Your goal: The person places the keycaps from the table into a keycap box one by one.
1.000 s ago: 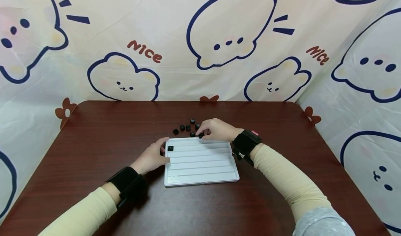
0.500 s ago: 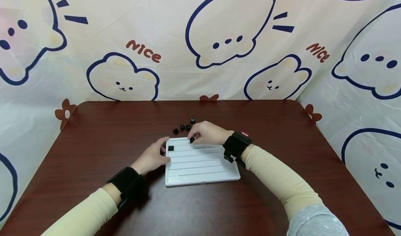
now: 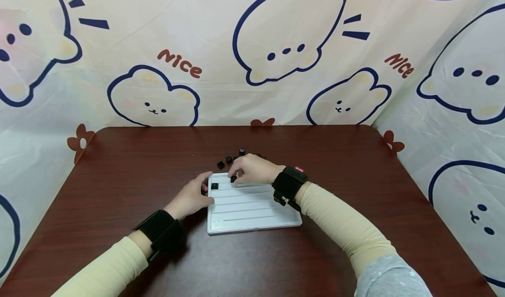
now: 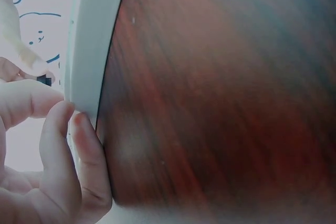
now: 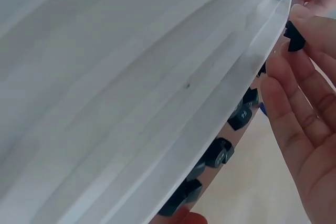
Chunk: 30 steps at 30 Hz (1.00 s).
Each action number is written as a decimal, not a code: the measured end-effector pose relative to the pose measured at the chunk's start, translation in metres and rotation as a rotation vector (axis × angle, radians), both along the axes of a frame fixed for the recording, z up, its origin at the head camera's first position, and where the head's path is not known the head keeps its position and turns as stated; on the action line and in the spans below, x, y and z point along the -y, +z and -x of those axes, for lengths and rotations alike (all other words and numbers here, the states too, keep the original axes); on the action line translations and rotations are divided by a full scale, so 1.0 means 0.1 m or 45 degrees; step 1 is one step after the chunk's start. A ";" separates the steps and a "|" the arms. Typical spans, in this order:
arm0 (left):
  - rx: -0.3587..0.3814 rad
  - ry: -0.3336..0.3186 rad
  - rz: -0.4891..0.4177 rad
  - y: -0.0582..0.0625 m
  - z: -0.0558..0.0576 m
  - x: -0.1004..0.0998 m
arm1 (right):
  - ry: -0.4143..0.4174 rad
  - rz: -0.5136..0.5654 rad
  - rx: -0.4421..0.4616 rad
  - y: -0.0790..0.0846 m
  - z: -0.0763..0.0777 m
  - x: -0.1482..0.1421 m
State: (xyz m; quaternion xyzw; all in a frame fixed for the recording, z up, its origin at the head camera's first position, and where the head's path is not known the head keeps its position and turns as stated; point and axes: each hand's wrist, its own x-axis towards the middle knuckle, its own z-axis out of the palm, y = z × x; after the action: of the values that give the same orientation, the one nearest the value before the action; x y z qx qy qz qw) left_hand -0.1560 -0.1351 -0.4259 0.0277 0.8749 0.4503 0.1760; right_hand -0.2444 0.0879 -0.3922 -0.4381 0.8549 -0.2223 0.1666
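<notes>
A white ridged tray [image 3: 254, 209] lies on the table, with long parallel grooves across it. My left hand [image 3: 192, 197] grips its left edge, thumb over the rim and fingers curled along the side. Between thumb and fingers, my right hand [image 3: 256, 169] pinches a small black keycap [image 5: 295, 36] just above the upper left part of the tray. Another black keycap [image 3: 215, 186] sits in the tray near its left edge, close to the left fingers. Beyond the far edge, several loose black keycaps [image 5: 240, 117] lie in a cluster, partly hidden by the right hand in the head view.
The dark brown wooden table [image 3: 158, 152] reaches back to a white cartoon-print cloth [image 3: 221, 100] behind it. The same cloth hangs at both sides. Black camera straps [image 3: 289, 185] circle both wrists.
From the cluster behind the tray, my right hand has moved left with a keycap, over the tray's upper left, near the seated keycap. My left hand has kept its hold on the tray.
</notes>
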 end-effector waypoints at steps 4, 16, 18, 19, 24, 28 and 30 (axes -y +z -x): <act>-0.001 -0.005 0.000 0.01 0.00 0.00 | 0.014 0.000 -0.007 -0.02 -0.01 0.05; -0.005 -0.001 -0.005 0.01 0.00 0.00 | 0.019 -0.054 -0.049 -0.05 -0.08 0.21; 0.000 0.001 -0.006 0.01 -0.01 -0.01 | 0.006 -0.052 -0.038 -0.07 -0.10 0.23; 0.003 0.001 -0.006 0.01 -0.01 -0.01 | 0.001 -0.046 -0.033 -0.07 -0.11 0.24; 0.018 -0.009 0.002 0.01 -0.02 0.00 | -0.014 -0.016 -0.021 -0.11 -0.13 0.26; 0.020 -0.013 -0.004 0.02 -0.01 0.01 | -0.028 -0.006 -0.027 -0.14 -0.13 0.27; 0.022 -0.012 -0.009 0.02 0.00 0.01 | -0.037 -0.013 -0.025 -0.14 -0.14 0.27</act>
State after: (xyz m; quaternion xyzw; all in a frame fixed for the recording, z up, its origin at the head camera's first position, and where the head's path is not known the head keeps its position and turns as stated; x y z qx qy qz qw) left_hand -0.1558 -0.1360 -0.4239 0.0284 0.8717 0.4527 0.1857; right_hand -0.2305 0.0606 -0.4059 -0.4270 0.8639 -0.2161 0.1572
